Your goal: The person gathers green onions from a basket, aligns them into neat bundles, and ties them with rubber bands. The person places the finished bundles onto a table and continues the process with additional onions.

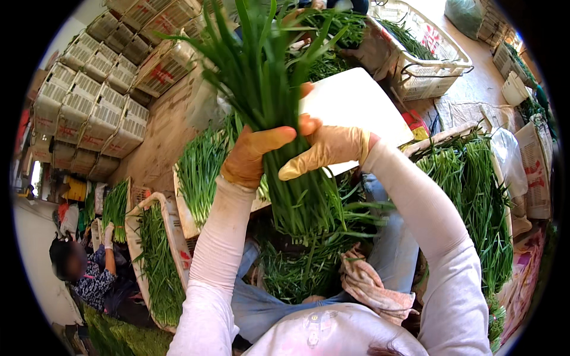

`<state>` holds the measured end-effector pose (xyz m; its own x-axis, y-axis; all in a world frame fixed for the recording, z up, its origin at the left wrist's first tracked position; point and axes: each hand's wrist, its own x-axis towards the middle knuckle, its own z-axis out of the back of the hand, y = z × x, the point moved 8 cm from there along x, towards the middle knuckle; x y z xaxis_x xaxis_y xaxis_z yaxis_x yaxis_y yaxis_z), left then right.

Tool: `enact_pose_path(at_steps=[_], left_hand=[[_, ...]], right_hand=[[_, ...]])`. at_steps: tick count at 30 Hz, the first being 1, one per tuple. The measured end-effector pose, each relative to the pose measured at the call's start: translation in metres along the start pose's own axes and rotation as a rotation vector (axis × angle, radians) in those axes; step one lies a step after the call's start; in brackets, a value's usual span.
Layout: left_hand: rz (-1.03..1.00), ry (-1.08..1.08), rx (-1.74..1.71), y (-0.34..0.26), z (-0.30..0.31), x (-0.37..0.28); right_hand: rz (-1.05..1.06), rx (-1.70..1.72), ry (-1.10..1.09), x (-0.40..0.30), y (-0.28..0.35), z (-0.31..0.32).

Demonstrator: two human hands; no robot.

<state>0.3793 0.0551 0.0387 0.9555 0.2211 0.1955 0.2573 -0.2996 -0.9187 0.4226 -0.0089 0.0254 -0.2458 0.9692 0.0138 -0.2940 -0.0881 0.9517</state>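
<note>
A thick bunch of long green leafy stalks, like garlic chives [267, 93], stands upright before me, its cut ends pointing down. My left hand [254, 155], in a yellowish thin glove, is wrapped around the bunch from the left. My right hand [327, 149], gloved the same way, lies against its right side with thumb across the stalks; its fingers are partly behind them. Loose green leaves [298, 271] lie in a heap below, between my knees. A white board [360, 107] is behind my right hand. A pinkish cloth [374, 289] rests on my right thigh.
Crates of green stalks stand at left [162, 267], at right [472, 200] and at the upper right [432, 66]. A white tray [189, 222] of bunches is beside my left forearm. Stacked plastic crates [89, 107] fill the upper left. A co-worker [91, 276] sits at far left, another at the top.
</note>
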Motion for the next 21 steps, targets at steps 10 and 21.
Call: enact_pose_path(at_steps=[10,21], left_hand=[[-0.374,-0.427,-0.4,-0.081,0.079,-0.202],[-0.881,-0.589,-0.37,-0.146,0.107,-0.376]], right_hand=[[-0.244,-0.036,0.044,-0.056,-0.052,-0.152],[-0.302,-0.903,0.16,-0.11,-0.066,-0.167]])
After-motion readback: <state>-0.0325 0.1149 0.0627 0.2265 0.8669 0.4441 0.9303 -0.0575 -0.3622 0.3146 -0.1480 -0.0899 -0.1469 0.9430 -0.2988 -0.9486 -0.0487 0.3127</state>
